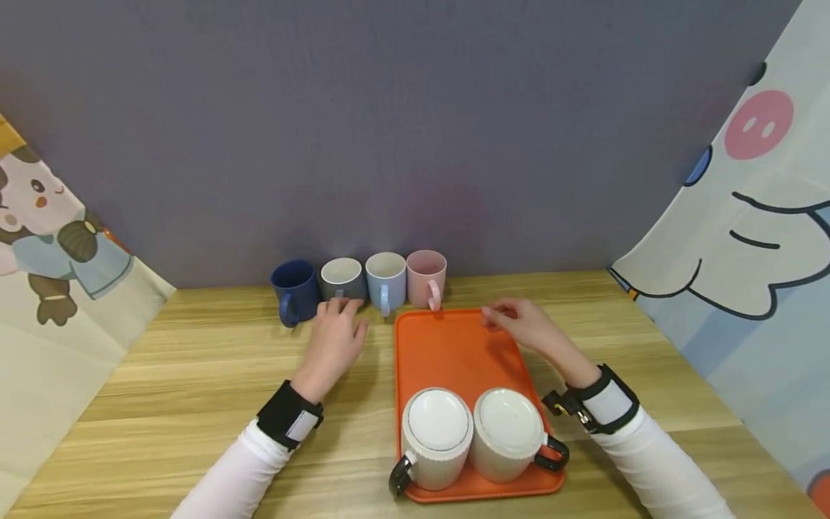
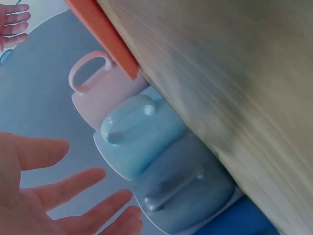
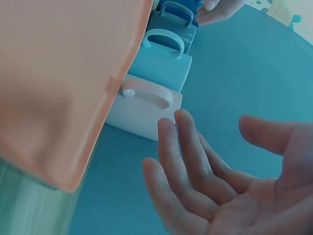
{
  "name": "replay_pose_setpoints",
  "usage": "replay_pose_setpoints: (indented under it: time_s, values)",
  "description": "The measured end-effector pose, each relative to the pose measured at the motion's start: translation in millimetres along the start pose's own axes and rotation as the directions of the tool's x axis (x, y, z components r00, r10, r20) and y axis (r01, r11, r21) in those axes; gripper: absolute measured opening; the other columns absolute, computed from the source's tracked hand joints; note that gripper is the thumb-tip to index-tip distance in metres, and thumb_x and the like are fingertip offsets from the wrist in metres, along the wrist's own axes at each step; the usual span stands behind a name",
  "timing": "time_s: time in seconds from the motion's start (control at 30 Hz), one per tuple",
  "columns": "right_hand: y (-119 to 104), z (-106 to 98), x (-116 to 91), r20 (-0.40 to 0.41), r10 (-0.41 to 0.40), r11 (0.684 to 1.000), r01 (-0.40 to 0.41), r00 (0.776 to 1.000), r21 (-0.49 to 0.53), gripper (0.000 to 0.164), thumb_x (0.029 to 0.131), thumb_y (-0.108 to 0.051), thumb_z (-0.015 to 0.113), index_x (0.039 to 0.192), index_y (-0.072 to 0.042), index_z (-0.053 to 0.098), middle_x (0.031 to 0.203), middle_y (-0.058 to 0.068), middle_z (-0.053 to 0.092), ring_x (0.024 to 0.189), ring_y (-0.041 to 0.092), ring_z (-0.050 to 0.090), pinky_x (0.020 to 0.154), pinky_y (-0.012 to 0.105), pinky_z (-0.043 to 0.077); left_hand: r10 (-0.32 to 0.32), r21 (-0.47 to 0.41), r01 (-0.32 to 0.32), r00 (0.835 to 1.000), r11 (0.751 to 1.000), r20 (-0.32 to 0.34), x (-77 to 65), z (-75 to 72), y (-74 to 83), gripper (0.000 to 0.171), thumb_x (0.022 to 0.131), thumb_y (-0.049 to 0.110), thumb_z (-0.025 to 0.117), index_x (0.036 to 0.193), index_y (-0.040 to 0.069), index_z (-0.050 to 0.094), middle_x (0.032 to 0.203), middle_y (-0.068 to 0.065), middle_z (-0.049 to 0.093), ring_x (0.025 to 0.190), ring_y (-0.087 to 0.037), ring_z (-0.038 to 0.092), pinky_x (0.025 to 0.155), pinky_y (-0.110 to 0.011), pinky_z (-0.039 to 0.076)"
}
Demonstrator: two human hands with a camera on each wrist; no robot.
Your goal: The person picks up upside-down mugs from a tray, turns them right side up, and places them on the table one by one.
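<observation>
Four small mugs is avoided here; several small mugs stand in a row at the back: a navy mug (image 1: 297, 292), a grey mug (image 1: 353, 283), a light blue mug (image 1: 386, 282) and a pink mug (image 1: 425, 277). My left hand (image 1: 333, 346) hovers in front of the grey mug, fingers spread and holding nothing. Above the far right part of an orange tray (image 1: 454, 346) is my right hand (image 1: 528, 324), its fingers loosely bent around nothing. On the tray's near end, two white mugs with black handles, a left one (image 1: 437, 432) and a right one (image 1: 509, 432), sit upside down side by side.
A grey panel (image 1: 415, 144) rises behind the row of mugs. Cartoon-printed cloths hang on the left (image 1: 71, 267) and right (image 1: 746, 238). Everything stands on a wood-grain table (image 1: 194, 375).
</observation>
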State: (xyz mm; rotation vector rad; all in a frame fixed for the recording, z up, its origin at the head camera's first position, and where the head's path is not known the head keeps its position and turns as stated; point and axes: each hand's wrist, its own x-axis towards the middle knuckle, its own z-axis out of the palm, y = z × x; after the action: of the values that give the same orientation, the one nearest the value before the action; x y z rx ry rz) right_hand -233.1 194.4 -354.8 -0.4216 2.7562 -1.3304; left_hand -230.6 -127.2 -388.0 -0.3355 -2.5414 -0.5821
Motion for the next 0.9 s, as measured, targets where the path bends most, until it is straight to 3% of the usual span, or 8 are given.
replay_pose_setpoints:
  time_s: [0.4, 0.9]
  values:
    - [1, -9, -31, 0.001, 0.005, 0.988, -0.005, 1.000, -0.156, 0.032, 0.097, -0.029, 0.054, 0.101, -0.001, 0.067, 0.091, 0.011, 0.071, 0.087, 0.025, 0.066, 0.077, 0.034, 0.051, 0.072, 0.013, -0.072, 0.997, 0.997, -0.039, 1.7, 9.7, 13.1, 0.027, 0.085, 0.014, 0.067, 0.109, 0.000, 0.066, 0.108, -0.024, 0.060, 0.100, -0.041, 0.052, 0.085, -0.049, 0.043]
    - [12, -18, -59, 0.090, 0.030, 0.990, -0.017, 0.996, -0.141, 0.032, 0.096, -0.033, 0.054, 0.094, -0.005, 0.069, 0.086, 0.003, 0.071, 0.084, 0.019, 0.068, 0.078, 0.035, 0.053, 0.083, 0.006, -0.083, 0.996, 0.997, -0.022, 2.8, 19.9, 26.9, 0.025, 0.085, 0.013, 0.067, 0.108, 0.002, 0.066, 0.107, -0.022, 0.061, 0.099, -0.040, 0.052, 0.083, -0.049, 0.044]
